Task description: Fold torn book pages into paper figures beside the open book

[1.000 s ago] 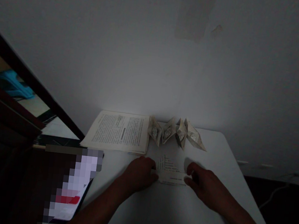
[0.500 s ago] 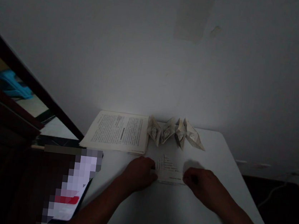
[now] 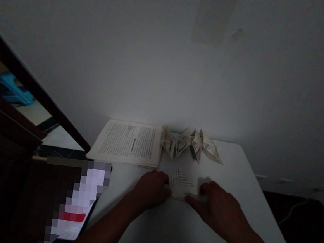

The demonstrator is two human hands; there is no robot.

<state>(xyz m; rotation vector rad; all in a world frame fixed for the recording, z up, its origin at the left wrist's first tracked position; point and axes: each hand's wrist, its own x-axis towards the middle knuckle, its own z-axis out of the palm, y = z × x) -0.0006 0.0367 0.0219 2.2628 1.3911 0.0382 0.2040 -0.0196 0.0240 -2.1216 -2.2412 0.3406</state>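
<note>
Fingers of my left hand point(image 3: 152, 188) rest at the left end of the folded paper point(image 3: 182, 184); I cannot tell whether they pinch it. On my right hand point(image 3: 216, 205), the thumb is spread from the curled fingers, its tip at the paper's near edge. That paper lies on the table point(image 3: 235, 163) between both hands, its printed peak pointing away from me. Behind it sits a row of paper boats point(image 3: 182, 144), beside a stack of printed pages point(image 3: 128, 143).
</note>
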